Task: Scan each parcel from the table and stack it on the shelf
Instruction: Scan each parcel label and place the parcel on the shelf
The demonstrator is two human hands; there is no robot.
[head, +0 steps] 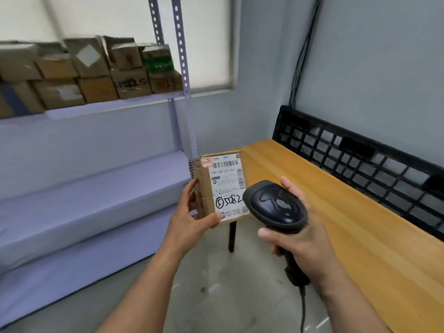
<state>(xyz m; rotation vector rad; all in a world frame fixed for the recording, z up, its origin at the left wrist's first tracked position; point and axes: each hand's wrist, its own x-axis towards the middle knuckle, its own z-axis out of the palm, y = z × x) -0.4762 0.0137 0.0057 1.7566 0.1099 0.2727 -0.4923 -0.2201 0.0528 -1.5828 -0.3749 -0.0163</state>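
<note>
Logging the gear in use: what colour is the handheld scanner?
Black; the scanner shows best in the head view, gripped by the right hand.

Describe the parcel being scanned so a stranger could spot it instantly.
Start at the wooden table on the right. Just off its left corner, the left hand holds a small cardboard parcel. Unlike the shelved boxes, its white label bears handwritten 5082.
</note>
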